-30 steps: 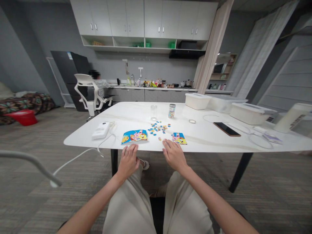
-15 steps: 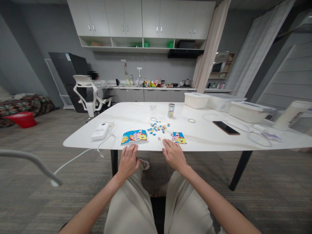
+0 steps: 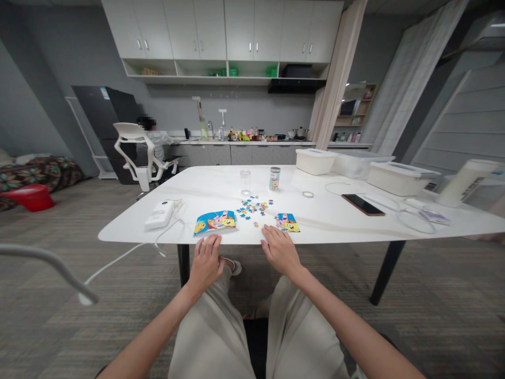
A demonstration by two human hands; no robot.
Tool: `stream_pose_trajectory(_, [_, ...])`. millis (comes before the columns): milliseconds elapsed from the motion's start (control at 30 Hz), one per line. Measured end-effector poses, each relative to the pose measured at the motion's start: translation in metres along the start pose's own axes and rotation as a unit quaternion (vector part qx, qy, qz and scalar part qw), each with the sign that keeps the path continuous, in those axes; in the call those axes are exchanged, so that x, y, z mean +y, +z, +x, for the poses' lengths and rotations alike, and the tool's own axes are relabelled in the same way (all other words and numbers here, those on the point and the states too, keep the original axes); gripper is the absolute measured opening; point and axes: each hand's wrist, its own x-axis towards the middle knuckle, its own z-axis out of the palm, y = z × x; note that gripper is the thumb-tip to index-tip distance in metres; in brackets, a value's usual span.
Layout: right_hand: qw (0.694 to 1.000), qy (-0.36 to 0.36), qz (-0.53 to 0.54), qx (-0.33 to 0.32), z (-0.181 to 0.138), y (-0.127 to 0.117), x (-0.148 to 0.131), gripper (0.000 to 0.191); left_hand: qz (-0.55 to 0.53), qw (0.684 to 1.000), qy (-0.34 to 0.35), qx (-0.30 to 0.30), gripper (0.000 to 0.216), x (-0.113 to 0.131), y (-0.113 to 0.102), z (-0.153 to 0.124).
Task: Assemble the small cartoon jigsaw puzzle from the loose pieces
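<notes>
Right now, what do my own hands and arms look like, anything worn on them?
Your left hand and right hand are ungloved, with no ring, watch or bracelet visible. The left forearm and right forearm are bare, no sleeves in view.

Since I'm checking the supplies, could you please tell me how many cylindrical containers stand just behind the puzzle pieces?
2: a clear container and, to its right, a printed container, both beyond the puzzle pieces.

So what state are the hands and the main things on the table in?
Left hand: open, fingers bent
Right hand: open, beside the small picture
Small picture: flat, apparently partly assembled
Puzzle pieces: loose, scattered
Picture sheet: curled
Clear jar: upright, seemingly uncapped
Printed can: upright, lid on
Phone: flat, screen dark
Storage boxes: lids on
</notes>
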Motion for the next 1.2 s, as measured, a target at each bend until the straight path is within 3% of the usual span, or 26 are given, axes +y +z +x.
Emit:
stream_pose_trajectory(200, [1.0,0.012,-0.014,-0.014,0.0,-0.005,-0.002,0.043,0.0,1.0,-0.003,0.009,0.057,0.002,0.001,0.0])
stream_pose_trajectory(400, [0.997,0.015,0.008,-0.07,0.009,-0.011,-0.001,0.045,-0.01,1.0,-0.013,0.022,0.055,0.004,0.002,0.001])
stream_pose_trajectory(767, [0.983,0.042,-0.029,-0.178,0.054,-0.012,0.007,0.048,-0.02,0.999,-0.012,0.04,0.056,0.004,0.004,0.0])
stream_pose_trajectory(900, [0.982,0.04,-0.031,-0.181,0.069,-0.016,0.019,0.043,-0.021,0.999,-0.014,0.045,0.057,0.004,0.006,-0.001])
stream_pose_trajectory(1200, [0.957,0.156,-0.031,-0.244,0.121,0.001,0.042,0.048,-0.029,0.999,-0.019,0.017,0.064,0.004,0.005,0.0])
